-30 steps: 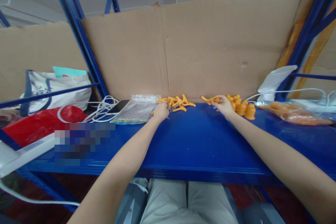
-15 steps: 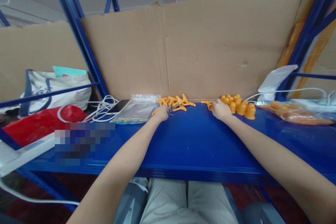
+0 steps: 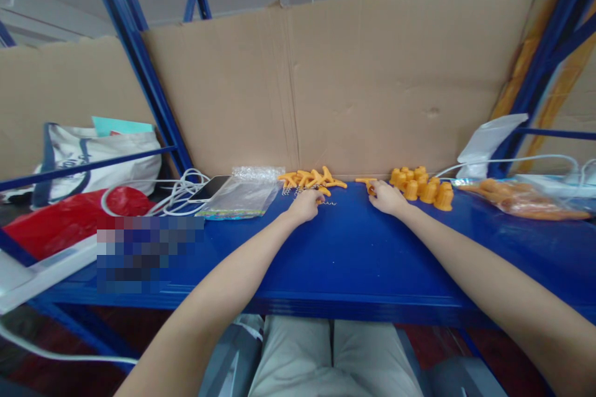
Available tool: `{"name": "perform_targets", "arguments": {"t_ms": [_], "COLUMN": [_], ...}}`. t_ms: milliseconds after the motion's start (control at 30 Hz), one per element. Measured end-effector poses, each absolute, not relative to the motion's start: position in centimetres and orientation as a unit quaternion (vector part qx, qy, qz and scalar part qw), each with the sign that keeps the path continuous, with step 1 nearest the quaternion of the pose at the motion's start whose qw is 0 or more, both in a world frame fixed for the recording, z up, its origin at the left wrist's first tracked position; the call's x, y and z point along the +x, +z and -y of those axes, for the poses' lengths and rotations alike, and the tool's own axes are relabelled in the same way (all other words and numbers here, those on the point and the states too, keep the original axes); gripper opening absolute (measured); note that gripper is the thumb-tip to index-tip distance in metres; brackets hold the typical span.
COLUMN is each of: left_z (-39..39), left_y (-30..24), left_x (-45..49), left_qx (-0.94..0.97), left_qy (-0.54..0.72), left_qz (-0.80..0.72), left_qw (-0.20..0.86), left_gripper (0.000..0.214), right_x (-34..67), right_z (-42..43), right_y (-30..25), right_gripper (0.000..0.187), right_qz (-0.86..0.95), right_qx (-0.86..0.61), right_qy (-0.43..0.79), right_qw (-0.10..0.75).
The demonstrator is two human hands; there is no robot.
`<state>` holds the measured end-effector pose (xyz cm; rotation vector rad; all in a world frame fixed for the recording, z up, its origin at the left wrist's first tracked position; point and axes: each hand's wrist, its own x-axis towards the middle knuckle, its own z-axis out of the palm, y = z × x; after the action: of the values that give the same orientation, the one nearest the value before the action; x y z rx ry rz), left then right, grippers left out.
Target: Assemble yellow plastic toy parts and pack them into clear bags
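My left hand (image 3: 305,205) is closed on an orange-handled corkscrew, its thin metal spiral (image 3: 329,203) pointing right, most of the handle hidden in my fingers. Just behind lies a pile of orange corkscrews (image 3: 305,178) with curved T-shaped handles and metal spirals. My right hand (image 3: 388,200) has its fingers closed around an orange hollow piece (image 3: 371,191), partly covered; its opening faces left. Beyond it, an orange T-shaped handle (image 3: 365,180) lies near the cardboard. Right of that hand stand several orange bell-shaped cups (image 3: 427,191) in a cluster.
A clear plastic bag (image 3: 246,195) and a phone (image 3: 212,188) lie left of the pile, beside white cables (image 3: 174,198). A red bag (image 3: 79,217) is further left. Bagged orange parts (image 3: 521,198) lie at right. Cardboard (image 3: 372,87) walls the back of the blue table (image 3: 354,260).
My left hand has moved right and slightly nearer, away from the pile, with a corkscrew in it. My right hand has shifted slightly left and down, still around the orange hollow piece.
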<state>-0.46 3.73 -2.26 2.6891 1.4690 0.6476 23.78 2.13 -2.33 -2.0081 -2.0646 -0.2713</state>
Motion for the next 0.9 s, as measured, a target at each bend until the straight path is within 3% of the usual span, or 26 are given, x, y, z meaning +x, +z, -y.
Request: {"name": "perform_targets", "arguments": {"t_ms": [533, 800, 900], "left_z": [-3.6, -3.8, -3.7], "left_y": [-2.4, -2.4, -2.4], "left_x": [-0.5, -0.6, -0.5], "left_qx": [0.886, 0.886, 0.89], "left_qy": [0.177, 0.175, 0.169], "left_qz": [-0.429, -0.429, -0.423], "left_qw": [0.005, 0.003, -0.004], "left_gripper": [0.035, 0.034, 0.032], "right_x": [24.6, 26.4, 27.9], "right_z": [-1.9, -0.7, -0.8], "right_y": [-1.4, 1.6, 1.7], "right_gripper": [0.044, 0.038, 0.038], "right_qz": [0.658, 0.592, 0.553], "right_qx": [-0.742, -0.769, -0.797], "right_qy": [-0.081, -0.175, -0.187], "right_qw": [0.098, 0.167, 0.153]}}
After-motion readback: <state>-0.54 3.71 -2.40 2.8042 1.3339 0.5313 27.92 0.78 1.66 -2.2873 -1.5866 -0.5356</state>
